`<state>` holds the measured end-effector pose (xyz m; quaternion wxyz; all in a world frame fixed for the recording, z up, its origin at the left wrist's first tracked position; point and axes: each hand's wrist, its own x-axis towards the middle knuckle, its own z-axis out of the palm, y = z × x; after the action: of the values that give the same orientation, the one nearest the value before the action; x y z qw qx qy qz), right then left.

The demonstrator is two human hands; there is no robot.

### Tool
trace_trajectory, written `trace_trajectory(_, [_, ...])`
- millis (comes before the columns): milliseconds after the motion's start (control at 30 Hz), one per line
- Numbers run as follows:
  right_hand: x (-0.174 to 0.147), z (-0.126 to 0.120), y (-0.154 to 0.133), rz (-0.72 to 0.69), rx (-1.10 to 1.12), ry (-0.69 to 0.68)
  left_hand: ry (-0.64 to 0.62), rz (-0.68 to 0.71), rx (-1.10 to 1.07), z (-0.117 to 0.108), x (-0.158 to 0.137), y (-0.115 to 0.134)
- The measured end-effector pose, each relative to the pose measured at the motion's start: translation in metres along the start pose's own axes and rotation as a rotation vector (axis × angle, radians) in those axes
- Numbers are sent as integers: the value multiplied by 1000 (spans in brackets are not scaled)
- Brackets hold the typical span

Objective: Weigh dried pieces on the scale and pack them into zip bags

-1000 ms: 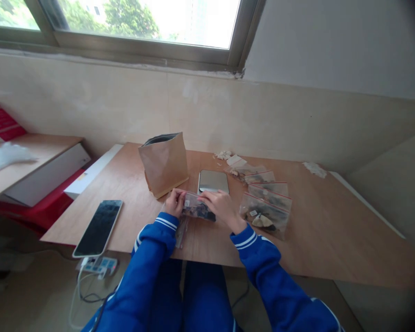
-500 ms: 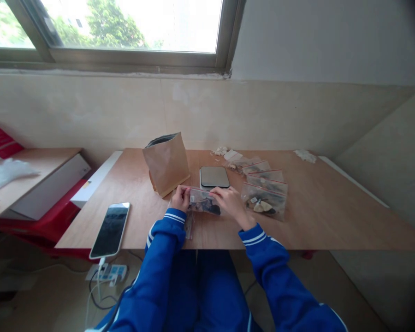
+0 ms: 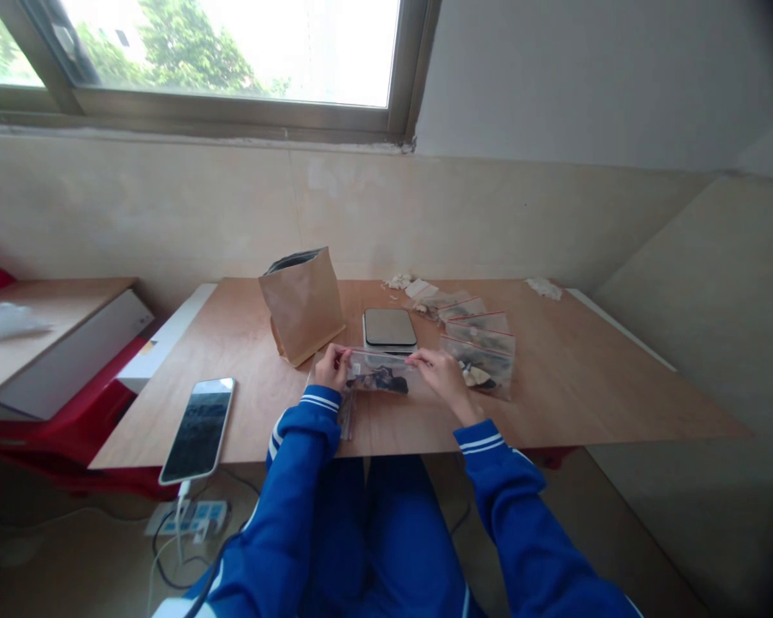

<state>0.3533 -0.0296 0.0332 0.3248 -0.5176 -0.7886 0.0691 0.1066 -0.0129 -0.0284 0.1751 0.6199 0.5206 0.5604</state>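
Between my hands, just in front of the scale, I hold a clear zip-lock bag (image 3: 381,374) with dark pieces lying along its bottom. My left hand (image 3: 333,367) pinches the bag's upper left corner. The upper right end of its red-lined top edge is pinched by my right hand (image 3: 439,374). Under and beside my left hand, another clear plastic bag (image 3: 346,417) lies on the table, partly hidden. A flat digital scale (image 3: 390,327) sits right behind the held bag.
A brown paper bag (image 3: 303,305) stands with its top gaping at the left. Several filled zip-lock bags (image 3: 480,356) overlap on the right. White scraps (image 3: 399,281) lie at the back. A phone (image 3: 198,429) with a charging cable sits at the table's (image 3: 593,386) front left edge.
My right hand has slid outward to the right along the bag's top edge, and the bag is stretched straighter. The camera view has turned slightly right.
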Motion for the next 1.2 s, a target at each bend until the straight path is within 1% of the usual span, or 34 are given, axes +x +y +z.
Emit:
trace_trajectory(133, [3,1,4,29,68,1,39,-5,13,0,0,-1])
trace_trajectory(267, [5,8,8,131,350,22,72,-20,9,0,2,-5])
trace_trajectory(400, [3,19,13,314,649,113,59,-29,-12,-1,3,-6])
trace_trajectory(567, [5,30,7,525,904,282,12,-28,-44,-3,2,-6])
trace_trajectory(667, [11,31,-4,594,1006,345,-11,-35,-64,-4,1,-5])
trace_trajectory(767, [15,20,-7,625,1032,372,-33,-45,-87,-4,0,-1])
trace_trajectory(800, [14,13,-3,636,1017,388,-30,-51,-95,-3,0,0])
trace_trajectory(867, [11,-5,15,664,961,439,2,-71,-106,-2,0,2])
trace_trajectory(1000, [-9,-47,77,726,840,510,83,-100,-114,0,0,5])
trace_trajectory(1067, [-21,-60,104,781,610,542,95,-98,-111,1,1,7])
trace_trajectory(1100, [-27,-64,113,786,452,587,103,-96,-106,1,1,8])
trace_trajectory(1133, [-33,-64,116,784,268,650,114,-93,-100,1,2,10])
trace_trajectory(1200, [-43,-57,111,730,-93,780,144,-92,-88,-1,6,18])
